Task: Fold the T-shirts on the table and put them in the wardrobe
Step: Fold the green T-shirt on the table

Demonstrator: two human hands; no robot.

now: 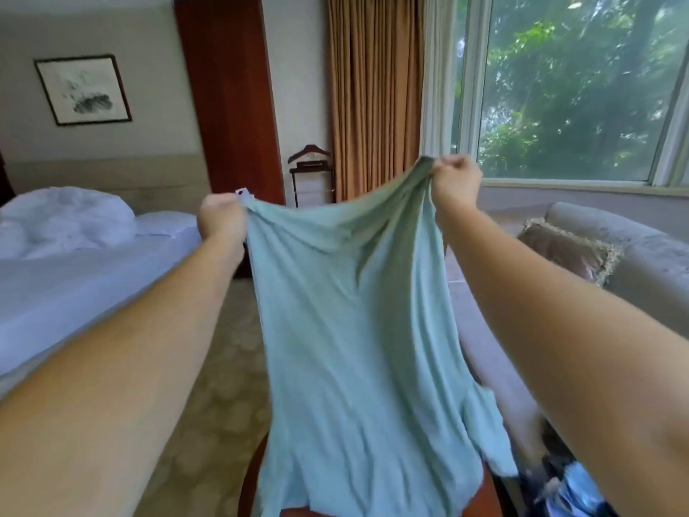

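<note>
A pale green T-shirt (pixel 350 330) hangs in the air in front of me, held up by its top edge. My left hand (pixel 220 218) grips the shirt's upper left corner, where a small white tag sticks out. My right hand (pixel 455 182) grips the upper right corner, a little higher. The shirt's lower hem drapes down over a reddish wooden table (pixel 257 464), of which only slivers show beside the cloth. More clothing (pixel 574 486), dark and light blue, lies at the bottom right, partly hidden by my right arm.
A bed (pixel 85 270) with white sheets stands to the left. A grey sofa (pixel 641 263) with a fringed cushion sits on the right under a large window. A tall dark wooden panel (pixel 227 95), a valet stand (pixel 311 173) and tan curtains stand at the far wall.
</note>
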